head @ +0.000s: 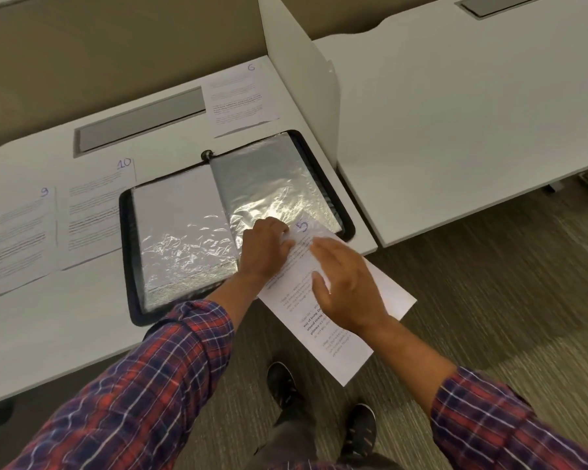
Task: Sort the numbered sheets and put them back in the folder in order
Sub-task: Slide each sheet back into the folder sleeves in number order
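Observation:
A black zip folder (127,232) lies open on the white desk, showing shiny plastic sleeves on both pages. The sheet numbered 5 (340,337) sticks out of the near end of the right-hand sleeve (269,184) and hangs past the desk's edge. My left hand (265,247) pinches the sleeve's opening at the sheet's top corner. My right hand (345,283) lies flat on the sheet with straight fingers. Sheet 6 (240,96) lies behind the folder. Sheets 10 (95,212) and 9 (14,239) lie to its left.
A white divider panel (299,62) stands just right of the folder, with another desk (472,113) beyond it. A grey cable slot (140,120) sits behind the folder. Carpet and my shoes (282,385) are below the desk's edge.

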{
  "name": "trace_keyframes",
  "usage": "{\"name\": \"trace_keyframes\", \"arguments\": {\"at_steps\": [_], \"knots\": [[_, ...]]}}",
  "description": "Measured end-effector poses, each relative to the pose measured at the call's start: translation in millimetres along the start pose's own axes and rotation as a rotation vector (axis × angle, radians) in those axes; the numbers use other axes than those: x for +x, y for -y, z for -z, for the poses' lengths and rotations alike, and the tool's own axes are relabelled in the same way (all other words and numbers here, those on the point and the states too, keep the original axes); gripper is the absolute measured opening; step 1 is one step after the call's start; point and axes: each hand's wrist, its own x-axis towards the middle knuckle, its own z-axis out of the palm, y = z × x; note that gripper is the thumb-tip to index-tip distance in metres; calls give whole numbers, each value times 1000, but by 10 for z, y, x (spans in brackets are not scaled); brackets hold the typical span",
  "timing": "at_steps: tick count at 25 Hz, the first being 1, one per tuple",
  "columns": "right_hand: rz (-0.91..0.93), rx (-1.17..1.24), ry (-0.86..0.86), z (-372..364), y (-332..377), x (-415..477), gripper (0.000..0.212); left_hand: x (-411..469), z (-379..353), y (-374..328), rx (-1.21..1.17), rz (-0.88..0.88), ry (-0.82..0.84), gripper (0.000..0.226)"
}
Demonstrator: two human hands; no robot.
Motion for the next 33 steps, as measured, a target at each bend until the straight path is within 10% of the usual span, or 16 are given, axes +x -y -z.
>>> {"name": "trace_keyframes", "arguments": {"at_steps": [12,25,33], "knots": [[197,-351,525,-656,-268,442,74,89,146,229,-267,-4,33,30],[-167,-389,362,-1075,33,615,87,-350,402,448,78,-231,-397,6],[-8,-443,458,-1272,175,741,87,-442,320,348,56,-245,-339,5]]}}
